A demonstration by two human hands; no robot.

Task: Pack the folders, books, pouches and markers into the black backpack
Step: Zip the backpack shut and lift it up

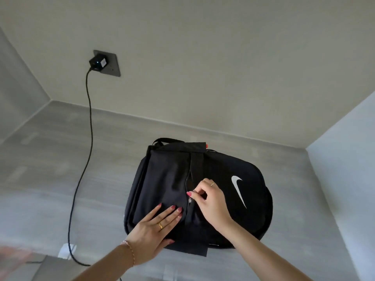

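Note:
The black backpack [223, 171] lies flat on the grey surface, its white swoosh logo facing up on the right side. My left hand [154, 230] rests flat on the bag's front panel, fingers spread. My right hand [209, 201] pinches the small metal zipper pull [190, 200] of the front pocket, whose zipper runs up the middle of the bag and is partly open above the pull. A small orange-red tip [207, 145] pokes out at the bag's top edge. No folders, books or pouches are visible outside the bag.
A black cable [87, 126] runs from a plug in the wall socket [105, 62] down across the surface to the left of the bag. A white tag [66, 250] lies by the cable at the lower left. Walls close off the back and right.

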